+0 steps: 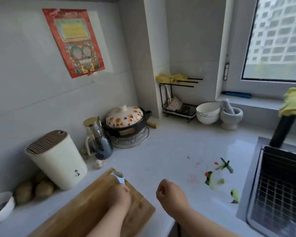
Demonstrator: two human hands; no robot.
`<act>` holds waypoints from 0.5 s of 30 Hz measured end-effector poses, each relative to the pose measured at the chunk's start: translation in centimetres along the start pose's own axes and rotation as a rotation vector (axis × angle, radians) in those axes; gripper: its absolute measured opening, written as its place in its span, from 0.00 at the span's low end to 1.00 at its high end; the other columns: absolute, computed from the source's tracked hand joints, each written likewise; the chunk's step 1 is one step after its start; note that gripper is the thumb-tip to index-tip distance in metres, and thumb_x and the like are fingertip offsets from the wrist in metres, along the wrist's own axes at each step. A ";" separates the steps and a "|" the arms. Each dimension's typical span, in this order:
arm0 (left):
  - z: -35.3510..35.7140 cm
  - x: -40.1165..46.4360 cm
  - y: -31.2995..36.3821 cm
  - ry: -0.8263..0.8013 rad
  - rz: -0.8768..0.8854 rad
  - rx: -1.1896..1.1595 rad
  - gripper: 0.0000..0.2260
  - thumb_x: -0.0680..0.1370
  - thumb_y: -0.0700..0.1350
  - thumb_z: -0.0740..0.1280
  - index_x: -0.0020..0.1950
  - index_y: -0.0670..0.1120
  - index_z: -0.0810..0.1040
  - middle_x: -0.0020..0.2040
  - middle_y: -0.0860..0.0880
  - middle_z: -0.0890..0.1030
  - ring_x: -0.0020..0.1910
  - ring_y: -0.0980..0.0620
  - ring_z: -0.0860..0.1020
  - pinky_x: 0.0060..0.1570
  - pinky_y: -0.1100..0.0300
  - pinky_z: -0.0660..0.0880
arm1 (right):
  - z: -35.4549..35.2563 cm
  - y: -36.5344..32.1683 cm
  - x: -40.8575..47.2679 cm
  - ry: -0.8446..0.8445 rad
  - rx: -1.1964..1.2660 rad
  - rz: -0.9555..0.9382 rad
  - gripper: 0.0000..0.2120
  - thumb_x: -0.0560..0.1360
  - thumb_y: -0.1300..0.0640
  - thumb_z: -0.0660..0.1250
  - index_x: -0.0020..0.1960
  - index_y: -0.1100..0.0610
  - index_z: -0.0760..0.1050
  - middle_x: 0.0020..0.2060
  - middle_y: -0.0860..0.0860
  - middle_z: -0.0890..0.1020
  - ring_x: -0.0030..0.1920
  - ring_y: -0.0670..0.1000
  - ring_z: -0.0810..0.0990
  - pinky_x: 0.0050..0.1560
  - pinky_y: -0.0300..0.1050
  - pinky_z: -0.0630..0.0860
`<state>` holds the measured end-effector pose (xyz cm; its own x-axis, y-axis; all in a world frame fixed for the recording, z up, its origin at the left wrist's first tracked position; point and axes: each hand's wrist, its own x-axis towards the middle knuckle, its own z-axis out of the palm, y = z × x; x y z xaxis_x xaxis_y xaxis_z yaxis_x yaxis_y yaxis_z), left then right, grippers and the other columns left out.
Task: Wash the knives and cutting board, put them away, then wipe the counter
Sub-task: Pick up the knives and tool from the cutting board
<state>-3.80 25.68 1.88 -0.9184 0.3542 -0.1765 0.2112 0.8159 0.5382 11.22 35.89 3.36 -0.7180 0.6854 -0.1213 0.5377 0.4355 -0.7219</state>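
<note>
Left hand (120,194): over the cutting board (85,207), fingers curled round a small white-handled tool (119,177) (a peeler or small knife, too blurred to tell).
Right hand (171,192): above the tabletop (169,147) just right of the board, fingers loosely curled, holding nothing.
Cutting board: flat on the tabletop's near edge.
Knife block (58,159): stands left of the board.
Vegetable scraps (219,175): strewn near the sink (277,189).
</note>
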 end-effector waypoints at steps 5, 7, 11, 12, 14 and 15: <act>3.8 -4.3 8.3 -0.092 0.186 -0.328 0.09 0.73 0.36 0.67 0.38 0.49 0.73 0.41 0.48 0.82 0.40 0.49 0.79 0.43 0.57 0.76 | -4.1 2.7 0.9 0.140 0.329 0.260 0.10 0.78 0.48 0.61 0.42 0.53 0.71 0.37 0.48 0.78 0.39 0.49 0.75 0.37 0.43 0.69; 5.9 -7.3 12.3 -0.228 0.269 -0.473 0.08 0.72 0.36 0.70 0.41 0.45 0.72 0.38 0.48 0.80 0.33 0.53 0.77 0.35 0.60 0.75 | -6.4 4.7 0.7 0.166 0.479 0.314 0.12 0.77 0.50 0.61 0.40 0.56 0.70 0.36 0.52 0.78 0.38 0.52 0.76 0.40 0.45 0.71; 10.5 -12.9 18.2 -0.595 0.339 -0.617 0.10 0.73 0.32 0.69 0.44 0.43 0.69 0.42 0.42 0.81 0.37 0.51 0.79 0.38 0.60 0.78 | -12.0 9.9 -1.7 0.344 0.693 0.391 0.11 0.77 0.60 0.61 0.37 0.58 0.74 0.32 0.54 0.78 0.31 0.51 0.75 0.28 0.39 0.71; 11.6 -14.3 19.3 -0.670 0.348 -0.586 0.11 0.73 0.32 0.69 0.45 0.43 0.69 0.43 0.42 0.81 0.38 0.51 0.79 0.40 0.59 0.78 | -13.5 11.3 -2.6 0.416 0.703 0.420 0.11 0.78 0.61 0.60 0.37 0.58 0.74 0.32 0.54 0.78 0.30 0.50 0.75 0.26 0.37 0.69; 13.8 -16.8 21.3 -0.749 0.400 -0.445 0.11 0.74 0.37 0.70 0.47 0.47 0.70 0.46 0.45 0.81 0.42 0.51 0.79 0.44 0.60 0.75 | -16.8 15.1 -4.6 0.586 0.768 0.479 0.09 0.78 0.60 0.59 0.40 0.60 0.73 0.33 0.55 0.78 0.29 0.51 0.75 0.27 0.38 0.68; 14.8 -17.9 22.2 -0.752 0.425 -0.357 0.10 0.74 0.41 0.70 0.48 0.48 0.70 0.47 0.47 0.80 0.44 0.52 0.78 0.45 0.60 0.75 | -18.3 17.3 -5.8 0.671 0.814 0.519 0.09 0.77 0.60 0.59 0.40 0.60 0.72 0.32 0.56 0.78 0.28 0.52 0.74 0.27 0.40 0.68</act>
<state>22.33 44.21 4.80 -0.3038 0.8950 -0.3267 0.2494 0.4056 0.8794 32.79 50.15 4.09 0.0110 0.9469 -0.3212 0.0823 -0.3210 -0.9435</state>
